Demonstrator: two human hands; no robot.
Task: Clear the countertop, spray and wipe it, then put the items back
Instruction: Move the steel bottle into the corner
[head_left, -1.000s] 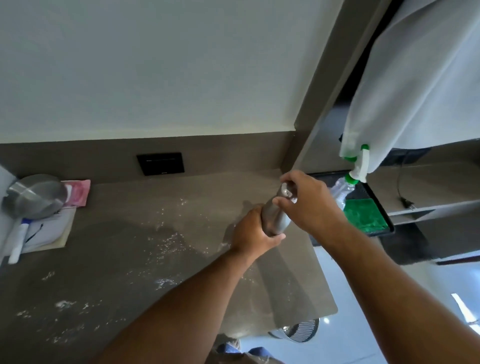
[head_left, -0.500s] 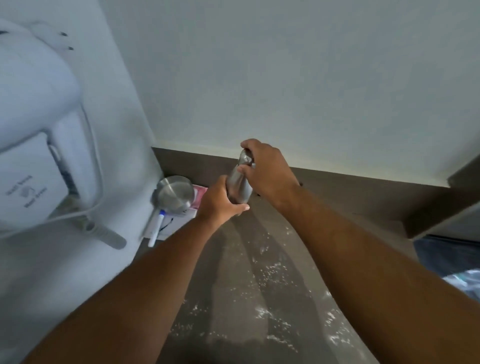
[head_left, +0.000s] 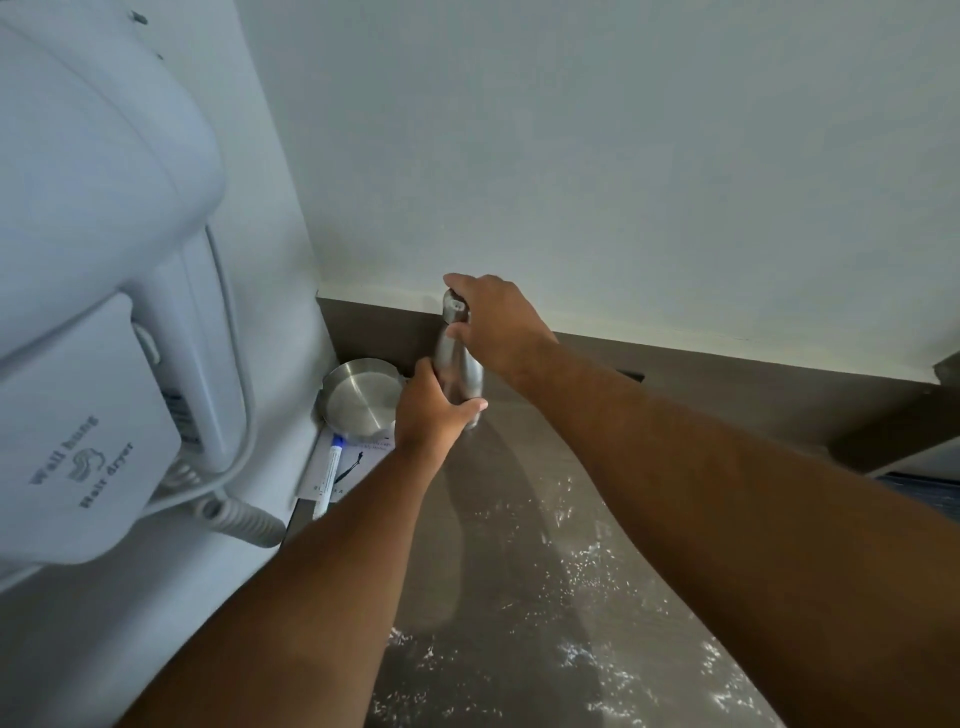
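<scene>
A slim steel bottle (head_left: 457, 369) stands upright near the back left of the brown countertop (head_left: 519, 571), its base at or just above the surface. My left hand (head_left: 431, 415) wraps around its lower body. My right hand (head_left: 491, 325) grips its neck and cap from the right. White crumbs or powder are scattered over the countertop's nearer part. A round steel dish (head_left: 358, 397) sits just left of the bottle, in the corner.
A white wall-hung hair dryer (head_left: 98, 312) with a coiled cord juts out at the left. Under the dish lie a paper sheet (head_left: 340, 467) and a white pen with a blue tip (head_left: 328, 475). A low brown backsplash (head_left: 727, 384) runs along the wall.
Both hands carried the bottle from the countertop's right end to the back left corner beside the steel dish, and lowered it towards the surface. My view turned left with it.
</scene>
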